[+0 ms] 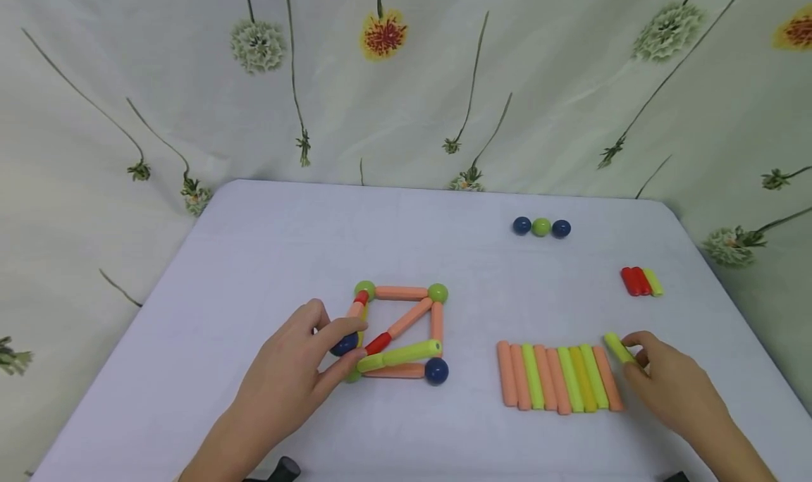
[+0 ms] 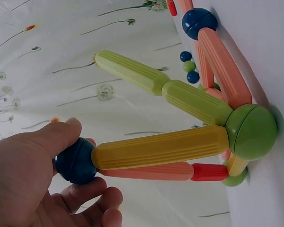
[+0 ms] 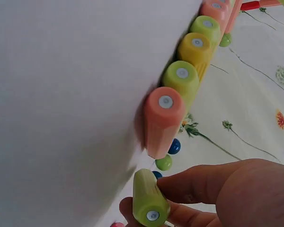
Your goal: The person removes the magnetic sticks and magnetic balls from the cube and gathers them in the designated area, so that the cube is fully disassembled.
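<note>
In the head view my left hand (image 1: 288, 369) is at a frame of magnetic rods and balls on the left of the table. Its thumb and fingers pinch a dark blue ball (image 2: 75, 161), with a yellow rod (image 2: 161, 147) running from it to a green ball (image 2: 252, 131) low on the frame. Two short light green rods (image 2: 130, 73), joined end to end, slant up from that green ball with their far end free. My right hand (image 1: 675, 383) pinches another light green rod (image 3: 150, 198) between thumb and fingers, just right of the row of rods.
A row of pink, green and yellow rods (image 1: 558, 378) lies right of the frame. Farther back are two blue balls and a green ball (image 1: 541, 227). Two red rods and a green one (image 1: 642, 282) sit near the right edge. A flowered cloth (image 1: 406, 101) hangs behind the table.
</note>
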{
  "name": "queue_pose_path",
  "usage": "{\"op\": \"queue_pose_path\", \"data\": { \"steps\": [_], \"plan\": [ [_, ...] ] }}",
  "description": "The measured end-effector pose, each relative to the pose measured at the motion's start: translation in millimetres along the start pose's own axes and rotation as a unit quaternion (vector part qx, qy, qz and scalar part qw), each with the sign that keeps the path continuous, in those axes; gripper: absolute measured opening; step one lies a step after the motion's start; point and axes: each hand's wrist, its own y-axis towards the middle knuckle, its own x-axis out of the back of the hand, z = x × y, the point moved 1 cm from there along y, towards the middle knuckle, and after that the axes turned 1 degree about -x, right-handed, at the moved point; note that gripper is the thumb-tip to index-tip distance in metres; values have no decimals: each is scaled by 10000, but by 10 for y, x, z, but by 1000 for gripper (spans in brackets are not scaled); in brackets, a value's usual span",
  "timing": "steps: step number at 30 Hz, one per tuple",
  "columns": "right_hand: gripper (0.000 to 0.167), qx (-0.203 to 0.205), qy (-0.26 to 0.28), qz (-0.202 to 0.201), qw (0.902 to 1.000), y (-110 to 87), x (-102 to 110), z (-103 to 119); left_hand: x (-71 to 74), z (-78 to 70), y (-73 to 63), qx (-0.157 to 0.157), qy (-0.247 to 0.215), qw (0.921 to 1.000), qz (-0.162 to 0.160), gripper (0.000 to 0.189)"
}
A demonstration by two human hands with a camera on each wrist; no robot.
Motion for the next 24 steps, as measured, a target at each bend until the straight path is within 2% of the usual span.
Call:
{"op": "queue_pose_path", "data": {
  "steps": [5,11,13,17,20,24],
  "plan": [
    [42,-263,177,519,9982,-26,-45,-62,3,7,-8,-52,-25,10000,-64,35],
    [45,-269,474,705,9960,-70,-63,-72,8,12,-14,-96,-66,9999,-128,34],
    [44,-252,390,581,9972,-85,-53,-56,11,10,-13,-102,-84,9998,-130,34],
    [41,-90,208,74,9997,-110,-21,55,16,6,-8,-107,-103,9998,-114,33],
    [39,171,259,-255,9992,-116,-6,248,19,4,-6,-109,-110,9998,-88,34],
    [37,697,408,-408,9959,-91,15,608,19,3,-4,-118,-103,9999,-58,34]
  ]
}}
